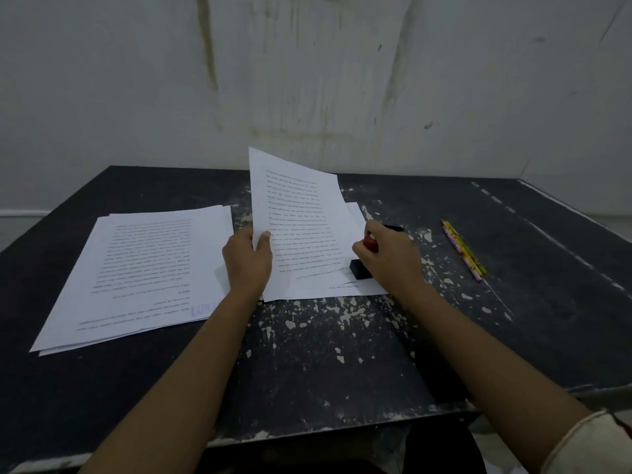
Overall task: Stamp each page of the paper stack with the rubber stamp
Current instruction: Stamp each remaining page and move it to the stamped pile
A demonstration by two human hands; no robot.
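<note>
Looks like a bare-bones paperwork corner, prob a back office or a study spot in sb's home, can't tell which tbh. The desk (307, 364) is black w/ paint chipped off in pale flecks across the middle and along the front edge. Its far edge sits against a plain white wall (307, 80) w/ brownish streaks and scuffs. On it is just office stuff: printed pages (136, 268) piled by the left edge, a paper stack (325, 285) mid-desk w/ a rubber stamp (360, 270) on it, and a couple of patterned pencils (463, 249) toward the right edge. Lighting's pretty dim.
</note>
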